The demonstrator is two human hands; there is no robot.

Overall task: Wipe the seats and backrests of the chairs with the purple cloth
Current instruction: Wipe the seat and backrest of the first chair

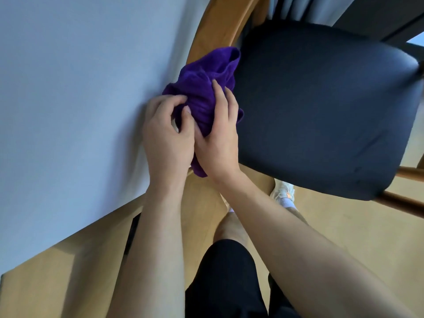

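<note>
Head view, the only one I have: the purple cloth [202, 88] is bunched up between both hands, in the gap between the pale table [68, 88] edge on the left and the chair's dark padded seat [321, 106] on the right. My left hand [167, 134] has its fingers curled, pinching a fold on the near left side of the bundle. My right hand [218, 138] lies over the right side, fingers running up along the cloth and wrapped onto it, with a tail of fabric poking out below the palm. So both hands hold the cloth and neither is free.

The bundle's long axis runs away from my wrists, up toward the curved wooden backrest [213, 21]. Its far end overlaps that rail, though I cannot tell whether it actually touches the wood. The seat sits directly to the right of the cloth, just beside the right hand, which is the nearer one to it. My judgement: the cloth is being gathered, and a short sweep rightward would put it on the seat; forward would reach the backrest.
</note>
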